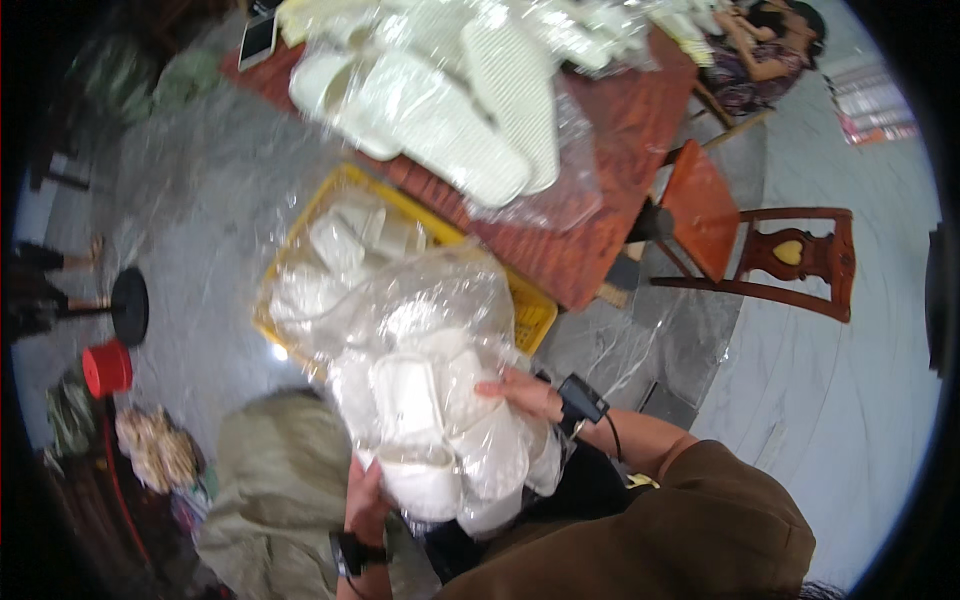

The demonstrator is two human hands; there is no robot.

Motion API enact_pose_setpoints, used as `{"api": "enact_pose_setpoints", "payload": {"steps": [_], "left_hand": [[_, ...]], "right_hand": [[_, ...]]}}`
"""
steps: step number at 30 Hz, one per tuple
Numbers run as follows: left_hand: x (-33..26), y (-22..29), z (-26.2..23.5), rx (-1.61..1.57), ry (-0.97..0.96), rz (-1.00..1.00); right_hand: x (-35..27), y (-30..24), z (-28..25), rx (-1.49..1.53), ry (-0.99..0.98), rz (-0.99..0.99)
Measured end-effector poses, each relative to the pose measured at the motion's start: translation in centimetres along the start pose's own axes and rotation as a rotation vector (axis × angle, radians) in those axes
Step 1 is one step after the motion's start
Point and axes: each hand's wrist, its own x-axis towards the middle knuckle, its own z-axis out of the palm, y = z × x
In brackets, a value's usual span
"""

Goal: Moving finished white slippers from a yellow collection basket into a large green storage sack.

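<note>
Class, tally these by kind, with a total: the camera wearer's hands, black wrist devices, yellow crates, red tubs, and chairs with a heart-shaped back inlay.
Left hand and right hand: 2
Black wrist devices: 2
Yellow crate: 1
Red tub: 1
Heart-inlay chair: 1
Total: 7

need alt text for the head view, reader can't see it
A left hand and right hand hold a clear plastic bag of white pieces by a yellow crate. Pale slippers lie on a reddish wooden table beyond.
</note>
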Motion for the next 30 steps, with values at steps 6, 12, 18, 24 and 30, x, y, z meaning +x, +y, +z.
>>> {"api": "enact_pose_setpoints", "payload": {"steps": [6, 12, 18, 24, 30], "left_hand": [[-8.4, 8.0, 5.5, 0.169, 0.038, 0.183], [-15.8, 17.5, 13.8, 0.399, -0.071, 0.425], [-17.7, 24.2, 26.7, 0.612, -0.205, 0.737], [-11.4, 27.9, 39.6, 0.624, -0.368, 0.934], [-0.3, 33.0, 52.4, 0.648, -0.480, 0.973]], "right_hand": [[-6.1, -3.0, 7.8, -0.005, -0.105, -0.243], [-12.2, -9.4, 15.1, -0.050, -0.135, -0.548], [-15.9, -22.0, 16.9, -0.055, -0.300, -0.806], [-18.1, -38.1, 12.2, -0.107, -0.434, -0.987], [-18.0, -52.6, 3.7, -0.127, -0.490, -1.153]]}}
